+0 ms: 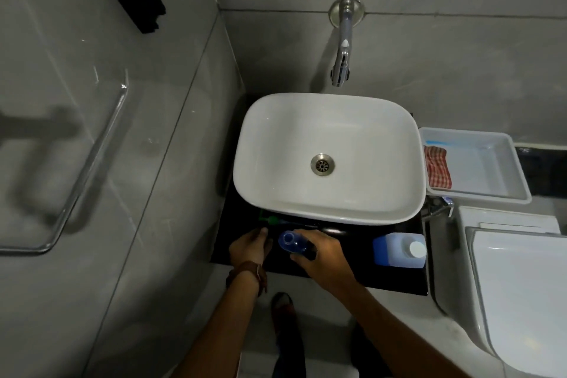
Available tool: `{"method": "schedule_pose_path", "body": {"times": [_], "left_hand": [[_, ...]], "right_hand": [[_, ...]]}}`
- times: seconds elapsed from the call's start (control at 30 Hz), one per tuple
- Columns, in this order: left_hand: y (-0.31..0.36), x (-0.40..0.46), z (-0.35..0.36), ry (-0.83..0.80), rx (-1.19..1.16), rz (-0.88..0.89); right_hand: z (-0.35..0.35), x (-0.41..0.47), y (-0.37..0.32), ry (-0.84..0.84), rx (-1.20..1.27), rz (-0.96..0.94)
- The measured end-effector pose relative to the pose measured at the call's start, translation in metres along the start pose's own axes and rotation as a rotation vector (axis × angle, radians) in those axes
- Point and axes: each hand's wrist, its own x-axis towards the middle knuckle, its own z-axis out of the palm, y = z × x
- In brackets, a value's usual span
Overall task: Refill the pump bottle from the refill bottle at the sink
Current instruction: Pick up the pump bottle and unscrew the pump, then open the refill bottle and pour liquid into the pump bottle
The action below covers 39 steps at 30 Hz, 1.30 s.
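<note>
My right hand (322, 258) grips a small clear blue pump bottle (290, 242) on the black counter (352, 273) in front of the sink (270, 144). The bottle's mouth is uncovered and tilts toward me. Its green pump head (267, 220) lies on the counter under the sink's front left rim, with its tube running to the right. My left hand (249, 247), with a brown strap on the wrist, rests just below the pump head with nothing visible in it. The refill bottle (395, 250), translucent with blue liquid and a white cap, stands to the right of my right hand, untouched.
A chrome tap (343, 46) juts from the wall above the basin. A white tray (503, 190) holding a red checked cloth (438, 169) sits right of the sink. A toilet (521, 291) is at the lower right, and a glass shelf (101, 144) hangs on the left wall.
</note>
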Motion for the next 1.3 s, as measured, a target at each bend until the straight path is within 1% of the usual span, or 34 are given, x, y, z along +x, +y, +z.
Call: {"method": "schedule_pose_path", "body": {"times": [0.03, 0.1, 0.17, 0.23, 0.3, 0.5, 0.6, 0.73, 0.87, 0.97, 1.07, 1.13, 1.2, 1.27, 1.3], "left_hand": [[-0.002, -0.003, -0.008, -0.015, 0.036, 0.081], [-0.006, -0.009, -0.024, -0.073, 0.183, 0.257], [-0.008, -0.012, -0.037, -0.132, 0.309, 0.388], [-0.006, -0.012, -0.045, -0.157, 0.386, 0.468], [-0.003, -0.011, -0.049, -0.147, 0.43, 0.508], [-0.004, -0.006, -0.051, -0.125, 0.408, 0.55], [-0.008, -0.007, -0.052, -0.124, 0.401, 0.549], [-0.018, -0.014, -0.059, -0.13, 0.437, 0.508], [-0.042, -0.028, -0.062, -0.107, 0.532, 0.397], [-0.067, -0.045, -0.054, -0.188, 0.623, 0.344], [-0.084, -0.066, -0.03, -0.278, 0.7, 0.336], [-0.088, -0.081, -0.004, -0.341, 0.715, 0.36], [-0.087, -0.095, 0.025, -0.4, 0.725, 0.414], [-0.082, -0.106, 0.052, -0.468, 0.748, 0.492], [-0.078, -0.111, 0.064, -0.508, 0.753, 0.518]], "right_hand": [[0.006, 0.004, -0.003, -0.017, -0.001, -0.009], [0.017, 0.01, -0.008, -0.04, -0.007, -0.029], [0.026, 0.015, -0.012, -0.045, -0.01, -0.038], [0.033, 0.019, -0.013, -0.044, -0.008, -0.047], [0.038, 0.024, -0.014, -0.05, -0.019, -0.061], [0.046, 0.032, -0.015, -0.042, -0.011, -0.084], [0.045, 0.032, -0.012, -0.055, -0.008, -0.064], [0.034, 0.019, -0.001, -0.079, 0.015, 0.034], [0.007, -0.014, 0.016, -0.098, -0.034, 0.126], [-0.019, -0.05, 0.033, -0.125, -0.096, 0.178], [-0.049, -0.085, 0.055, -0.128, -0.125, 0.257], [-0.072, -0.103, 0.069, -0.071, -0.156, 0.288], [-0.095, -0.116, 0.085, 0.069, -0.156, 0.347], [-0.12, -0.121, 0.094, 0.219, -0.083, 0.433], [-0.132, -0.121, 0.096, 0.255, -0.057, 0.456]]}}
